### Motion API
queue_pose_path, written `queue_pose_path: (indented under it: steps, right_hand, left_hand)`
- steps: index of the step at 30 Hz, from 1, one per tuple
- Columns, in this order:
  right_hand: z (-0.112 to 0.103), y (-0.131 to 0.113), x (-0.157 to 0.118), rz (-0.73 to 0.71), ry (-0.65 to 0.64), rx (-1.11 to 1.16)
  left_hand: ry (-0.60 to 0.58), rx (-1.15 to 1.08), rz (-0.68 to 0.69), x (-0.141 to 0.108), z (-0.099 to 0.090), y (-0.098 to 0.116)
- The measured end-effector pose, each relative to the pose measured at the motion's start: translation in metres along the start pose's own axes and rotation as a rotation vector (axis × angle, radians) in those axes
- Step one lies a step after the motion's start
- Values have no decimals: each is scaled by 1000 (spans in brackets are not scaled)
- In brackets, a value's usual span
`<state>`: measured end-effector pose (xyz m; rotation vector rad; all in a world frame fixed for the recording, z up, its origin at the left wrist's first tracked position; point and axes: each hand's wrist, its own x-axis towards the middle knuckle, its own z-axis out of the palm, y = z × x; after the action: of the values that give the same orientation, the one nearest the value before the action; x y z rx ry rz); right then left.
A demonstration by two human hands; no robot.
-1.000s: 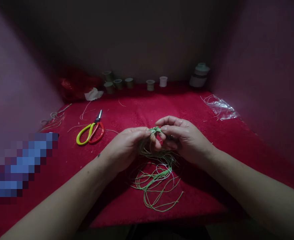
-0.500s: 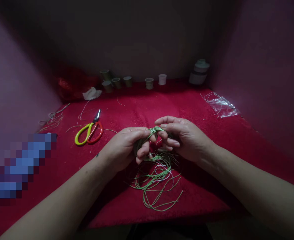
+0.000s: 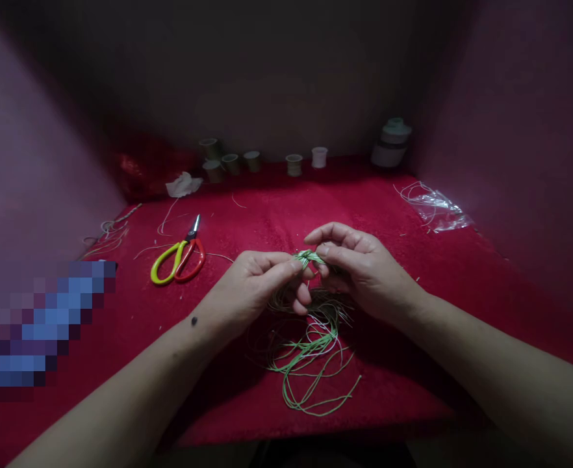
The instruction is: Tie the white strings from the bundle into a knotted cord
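A bundle of green cords point(image 3: 310, 259) is stretched between my two hands above the red cloth. My left hand point(image 3: 267, 279) pinches its left part between thumb and fingers. On the right, my right hand point(image 3: 352, 259) grips the other side with thumb and index finger, its remaining fingers curled. Loose cord ends, green with some white strands, hang below my hands and lie in loops on the cloth. Part of the bundle is hidden behind my fingers.
Scissors point(image 3: 178, 260) with yellow and red handles lie left of my hands. Several thread spools point(image 3: 293, 165), a white jar point(image 3: 392, 143) and crumpled tissue point(image 3: 184, 184) stand or lie at the back. A clear plastic bag point(image 3: 443, 211) lies at right.
My left fingers have closed in more around the cords, and its thumb has shifted toward my right hand. The view has moved slightly, so the table things appear a little further right.
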<state>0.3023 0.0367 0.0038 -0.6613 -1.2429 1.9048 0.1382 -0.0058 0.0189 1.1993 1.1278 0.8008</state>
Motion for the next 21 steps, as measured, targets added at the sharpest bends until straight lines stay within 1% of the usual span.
queue_pose_path:
  steps: [4,7,10,12,14,18,21]
  right_hand:
    - [-3,3,1,-31,6,-49]
    - [-4,2,1,-29,16,-74]
    - [-3,-1,0,-42,-15,-106]
    - [-2,-4,-1,-58,-27,-176]
    - [0,-7,-2,-87,-14,-296]
    - [3,-15,-5,-187,30,-565]
    - [4,-19,-7,-202,47,-645]
  left_hand:
    - [19,65,43,-1,1,2]
    - [72,158,71,-2,1,3]
    - [125,226,67,-3,1,3]
    - [126,204,72,-3,0,2]
    - [104,139,65,-4,-1,1]
    - [45,11,0,-4,-5,1]
    - [11,-37,-44,-3,-8,3]
